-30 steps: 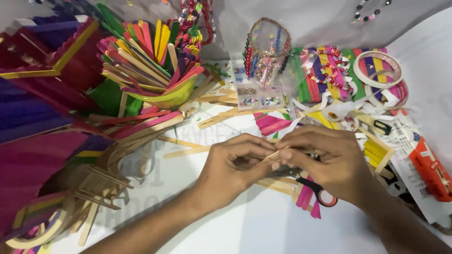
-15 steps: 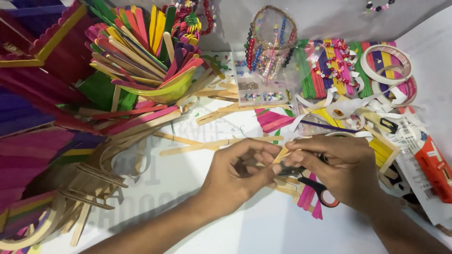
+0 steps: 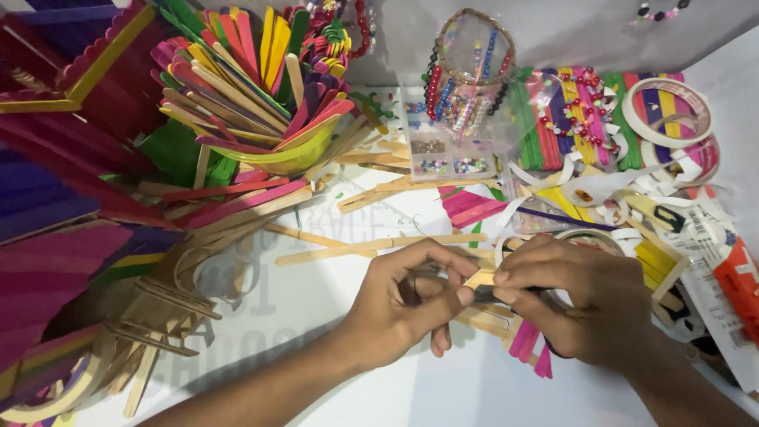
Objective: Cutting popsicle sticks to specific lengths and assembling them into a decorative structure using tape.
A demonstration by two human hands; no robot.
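From my seat I see both hands meeting over the white counter [image 3: 332, 277], low and right of centre, and they sit much where they did half a second ago, though the view has dipped a touch so the whole scene rides slightly lower. The left hand [image 3: 403, 304] has its thumb and forefinger pinched shut on a short wooden stick piece [image 3: 480, 277], and the right hand [image 3: 585, 304] grips the other end of that piece, its fingers curled tight around it. A second ago the fingertips were bunched closer over the piece; now a bit more of its pale wood shows between the two hands. Under the right hand lie some pink sticks [image 3: 528, 348] on the counter, partly covered by the palm, as before. A long plain stick [image 3: 379, 247] lies just beyond the left hand's knuckles and has not shifted. Further back stands a yellow-green bowl [image 3: 292, 154] crammed with coloured sticks, a clear bead box [image 3: 447, 154] sits near the middle, and a tape roll [image 3: 668, 115] rests at the far right, beside a packet of coloured sticks [image 3: 553, 119]. At the left a curved frame of plain sticks [image 3: 150, 316] stays put against the stacked purple and pink boards [image 3: 55, 261].
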